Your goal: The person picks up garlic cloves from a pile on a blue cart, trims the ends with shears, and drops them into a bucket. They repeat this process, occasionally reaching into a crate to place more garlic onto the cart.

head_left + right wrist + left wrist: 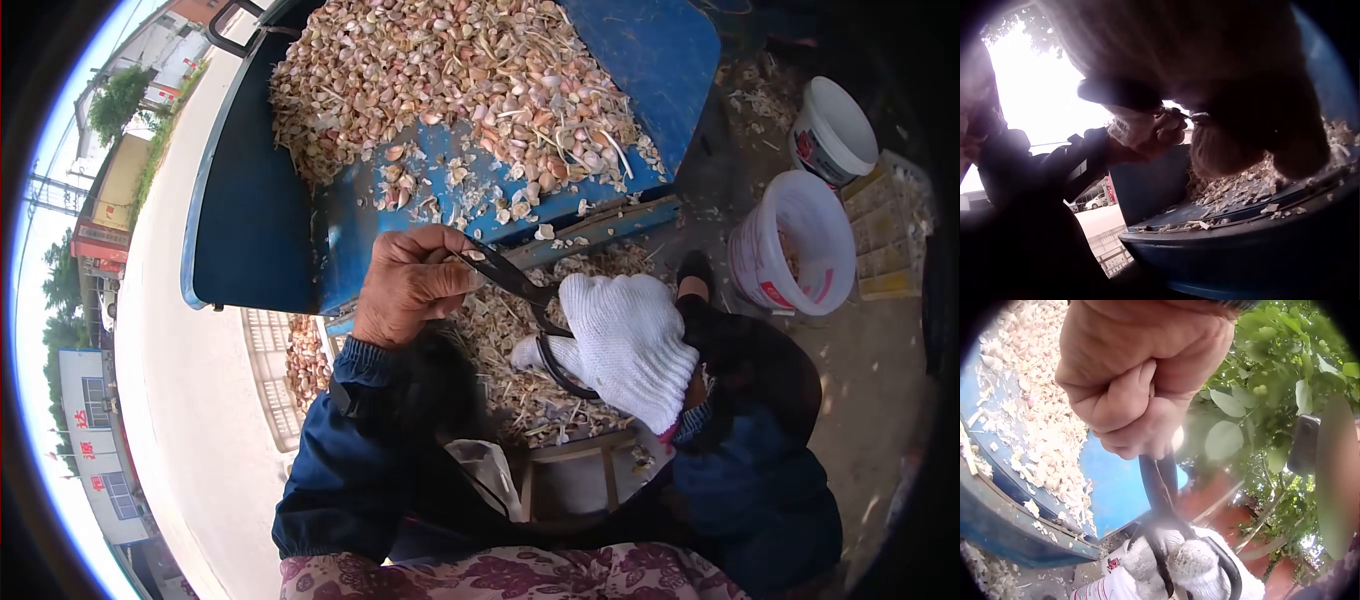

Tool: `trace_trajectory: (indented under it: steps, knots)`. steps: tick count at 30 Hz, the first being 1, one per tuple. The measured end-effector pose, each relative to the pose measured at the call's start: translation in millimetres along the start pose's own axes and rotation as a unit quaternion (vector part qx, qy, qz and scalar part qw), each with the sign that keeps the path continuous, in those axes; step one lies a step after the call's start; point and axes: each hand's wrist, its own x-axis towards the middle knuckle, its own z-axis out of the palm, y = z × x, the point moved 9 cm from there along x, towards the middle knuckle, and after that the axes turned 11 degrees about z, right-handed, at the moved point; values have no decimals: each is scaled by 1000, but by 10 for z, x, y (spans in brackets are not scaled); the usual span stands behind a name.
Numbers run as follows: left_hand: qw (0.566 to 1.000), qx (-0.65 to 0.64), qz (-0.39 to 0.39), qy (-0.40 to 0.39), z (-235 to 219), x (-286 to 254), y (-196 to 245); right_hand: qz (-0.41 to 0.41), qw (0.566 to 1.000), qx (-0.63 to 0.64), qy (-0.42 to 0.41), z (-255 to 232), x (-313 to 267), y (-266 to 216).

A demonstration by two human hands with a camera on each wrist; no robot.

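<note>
My right hand [635, 345], in a white knit glove, grips black-handled scissors [512, 280] with its fingers through the loops. The blades point left, their tips right at the fingers of my bare left hand [415, 285]. Thumb and curled fingers of the left hand pinch a small pale piece, which looks like a garlic clove [1177, 438], mostly hidden by the fingers. In the right wrist view the gloved fingers [1225, 150] are dark in the foreground, the left hand [1141, 142] beyond them. Both hands are just in front of a blue metal trough [345, 235] heaped with garlic cloves [440, 75].
Dry skins and stem scraps [540, 385] lie in a pile below the hands. A pale plastic crate [268, 360] with cloves stands left of the trough. Two white buckets, one nearer [760, 255] and one farther [840, 125], stand on the right.
</note>
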Motion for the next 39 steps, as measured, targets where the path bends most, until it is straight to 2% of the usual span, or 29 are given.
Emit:
trace_trajectory:
  steps: [3, 8, 11, 13, 14, 15, 16, 17, 18, 20, 21, 22, 23, 24, 25, 26, 28, 30, 31, 32, 33, 34, 35, 36, 38, 39]
  knots:
    - [1000, 25, 12, -11, -24, -22, -5, -5, 999, 34, -2, -8, -16, -7]
    - [998, 43, -48, -15, -42, -117, -91, -25, 998, 52, -27, 85, -41, -5]
    - [997, 42, -62, -4, -151, -203, -212, -35, 994, 95, -49, 237, -60, -52]
    - [997, 42, -67, -16, -116, -299, -268, -20, 977, 197, -83, 375, -53, -103]
    - [996, 43, -72, -31, -73, -346, -305, -23, 977, 195, -86, 456, -64, -163]
    - [993, 56, -101, -19, -103, -400, -384, -18, 975, 210, -75, 507, -72, -216]
    - [994, 51, -97, -14, -182, -427, -403, -13, 973, 223, -62, 512, -64, -246]
    - [992, 72, -103, 0, -326, -463, -434, 23, 961, 244, -125, 619, -51, -236]
    - [990, 93, -109, 13, -476, -507, -438, 17, 962, 240, -126, 615, -33, -265]
    - [980, 167, -69, 85, -934, -637, -228, 81, 944, 278, -159, 710, 25, -176]
    - [957, 222, -57, 179, -1240, -775, -58, 58, 964, 226, -127, 744, 103, -119]
    - [926, 283, -36, 250, -1744, -947, -76, 72, 966, 209, -135, 698, 155, -80]
    - [876, 368, -1, 310, -2131, -1149, 18, 75, 969, 208, -110, 629, 193, -13]
    - [834, 446, 2, 325, -2669, -1342, -48, 79, 972, 206, -85, 539, 230, 10]
    - [821, 450, 22, 350, -3260, -1585, -236, 105, 953, 262, -109, 460, 223, 34]
    - [685, 655, -3, 318, -3235, -1636, -5, 97, 956, 268, -69, 427, 241, 99]
    - [625, 715, -75, 304, -3213, -1625, 20, 112, 970, 208, -51, 306, 244, 142]
    - [672, 689, 61, 263, -2727, -1259, 134, 111, 965, 233, -44, 284, 226, 138]
    - [746, 602, 47, 281, -2628, -1068, 51, 111, 960, 256, -38, 270, 211, 138]
    - [767, 573, 55, 281, -2304, -794, 99, 111, 959, 259, -35, 252, 198, 127]
    - [765, 581, 101, 258, -2060, -505, 114, 119, 961, 246, -52, 267, 181, 109]
    - [756, 589, 189, 215, -1741, -235, 198, 126, 962, 231, -69, 284, 170, 97]
    - [753, 575, 252, 196, -1619, 34, 186, 118, 961, 241, -63, 262, 162, 83]
    - [746, 588, 260, 175, -1495, 272, 199, 118, 961, 242, -61, 244, 152, 90]
    - [735, 595, 277, 170, -1542, 640, 87, 129, 942, 300, -78, 218, 156, 126]
    - [745, 603, 251, 138, -1574, 823, -25, 131, 963, 225, -70, 163, 173, 141]
